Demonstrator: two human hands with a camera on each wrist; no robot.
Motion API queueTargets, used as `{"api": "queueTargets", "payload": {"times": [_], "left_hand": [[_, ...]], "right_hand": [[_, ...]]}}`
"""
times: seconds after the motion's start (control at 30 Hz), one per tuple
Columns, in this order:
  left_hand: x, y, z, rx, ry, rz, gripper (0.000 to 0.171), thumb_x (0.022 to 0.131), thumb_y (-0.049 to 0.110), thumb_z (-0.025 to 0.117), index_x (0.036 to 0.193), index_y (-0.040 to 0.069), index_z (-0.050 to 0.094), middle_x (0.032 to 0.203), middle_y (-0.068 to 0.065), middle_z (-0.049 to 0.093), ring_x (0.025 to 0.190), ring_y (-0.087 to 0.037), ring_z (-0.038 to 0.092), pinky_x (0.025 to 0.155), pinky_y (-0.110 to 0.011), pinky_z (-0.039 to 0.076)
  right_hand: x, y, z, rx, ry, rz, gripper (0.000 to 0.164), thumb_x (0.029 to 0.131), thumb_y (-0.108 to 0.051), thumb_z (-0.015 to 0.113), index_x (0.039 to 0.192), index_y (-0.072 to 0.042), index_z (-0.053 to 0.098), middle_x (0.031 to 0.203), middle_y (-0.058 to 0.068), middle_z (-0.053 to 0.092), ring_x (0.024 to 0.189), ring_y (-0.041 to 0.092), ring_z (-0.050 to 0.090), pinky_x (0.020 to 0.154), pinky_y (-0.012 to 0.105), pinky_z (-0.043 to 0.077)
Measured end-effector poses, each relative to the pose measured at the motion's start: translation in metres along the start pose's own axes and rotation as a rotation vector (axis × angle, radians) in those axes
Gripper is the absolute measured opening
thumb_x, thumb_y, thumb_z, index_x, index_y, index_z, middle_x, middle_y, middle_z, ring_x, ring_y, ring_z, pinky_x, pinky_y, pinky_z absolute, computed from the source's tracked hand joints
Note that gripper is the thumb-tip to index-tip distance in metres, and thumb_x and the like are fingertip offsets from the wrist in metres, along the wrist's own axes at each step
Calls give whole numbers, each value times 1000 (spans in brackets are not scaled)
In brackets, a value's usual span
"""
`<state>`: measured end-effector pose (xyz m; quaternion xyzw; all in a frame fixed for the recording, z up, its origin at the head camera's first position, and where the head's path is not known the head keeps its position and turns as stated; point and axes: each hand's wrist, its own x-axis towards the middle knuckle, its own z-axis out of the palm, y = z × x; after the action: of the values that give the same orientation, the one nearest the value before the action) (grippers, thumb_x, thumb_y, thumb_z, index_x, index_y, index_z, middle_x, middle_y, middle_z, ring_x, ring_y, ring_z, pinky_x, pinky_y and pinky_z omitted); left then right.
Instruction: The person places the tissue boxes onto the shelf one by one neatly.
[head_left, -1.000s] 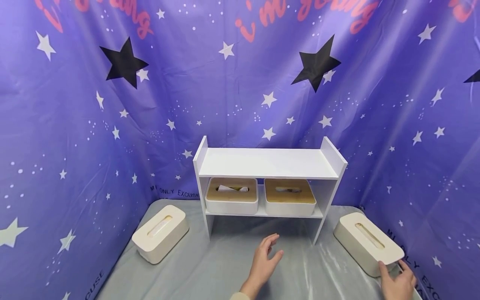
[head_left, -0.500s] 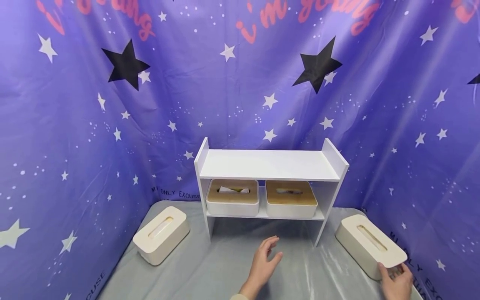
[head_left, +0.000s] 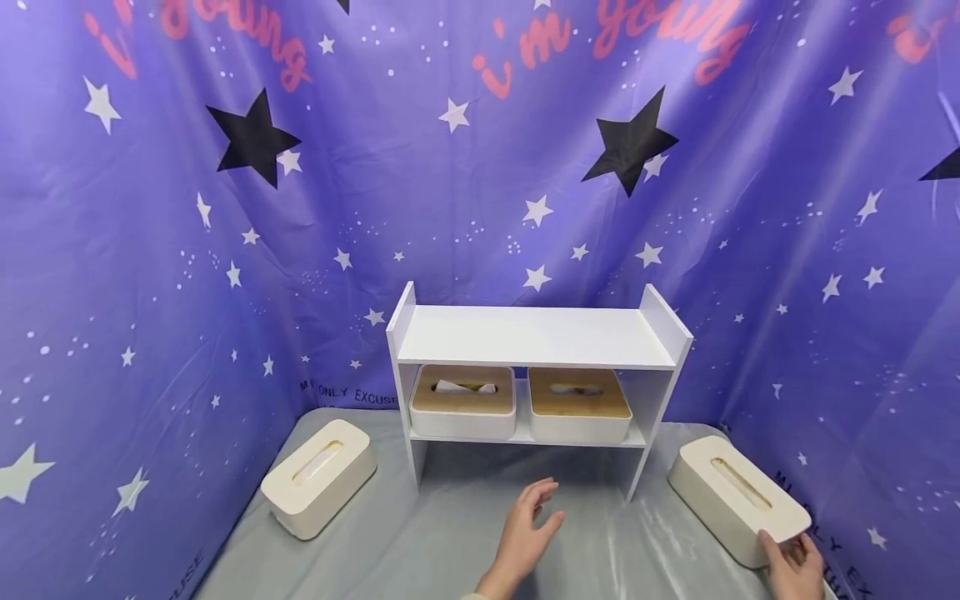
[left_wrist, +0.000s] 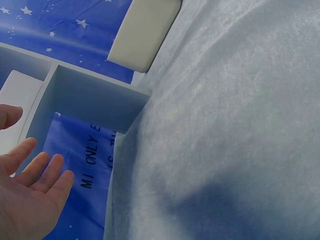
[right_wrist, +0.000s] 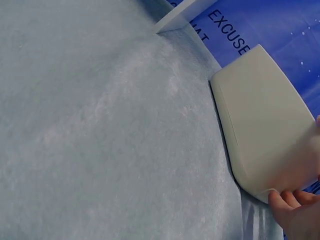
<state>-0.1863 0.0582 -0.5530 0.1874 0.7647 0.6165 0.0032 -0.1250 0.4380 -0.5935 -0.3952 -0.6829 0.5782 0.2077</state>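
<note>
My right hand (head_left: 793, 571) grips the near end of a cream tissue box (head_left: 738, 492), which lies slantwise on the grey cloth at the right. Thumb and fingers are spread across that end. In the right wrist view, fingertips (right_wrist: 286, 197) press at the box's lower edge. My left hand (head_left: 521, 537) hovers in front of the white shelf (head_left: 536, 337), fingers loosely bent and holding nothing. On the shelf's lower board sit two tissue boxes with wooden lids, a left one (head_left: 462, 423) with white tissue showing in its slot and a right one (head_left: 580, 427).
Another cream tissue box (head_left: 318, 479) lies slantwise on the grey cloth (head_left: 420, 550) at the left. A purple curtain (head_left: 465, 208) with stars hangs behind the shelf and along both sides. The shelf's upper board has raised side panels.
The head view has shifted slightly. Both hands keep nearly the same places, the right one still at the near end of the cream tissue box.
</note>
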Motion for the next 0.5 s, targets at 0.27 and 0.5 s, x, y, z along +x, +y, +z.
{"api": "queueTargets", "payload": {"times": [0.27, 0.5], "left_hand": [[2, 0, -1, -29, 7, -22, 41, 93, 22, 67, 132, 10, 61, 141, -13, 57, 125, -36, 59, 105, -48, 51], [-2, -2, -1, -42, -7, -59, 40, 93, 22, 66, 131, 11, 61, 141, -13, 57, 124, -36, 59, 103, -50, 52]], "right_hand": [[25, 3, 3, -16, 18, 44, 100, 93, -53, 55, 160, -5, -2, 164, 27, 9, 151, 42, 18, 122, 32, 33], [34, 8, -4, 98, -45, 75, 93, 97, -37, 55, 159, -8, -8, 163, 29, 1, 148, 51, 13, 114, 64, 31]]}}
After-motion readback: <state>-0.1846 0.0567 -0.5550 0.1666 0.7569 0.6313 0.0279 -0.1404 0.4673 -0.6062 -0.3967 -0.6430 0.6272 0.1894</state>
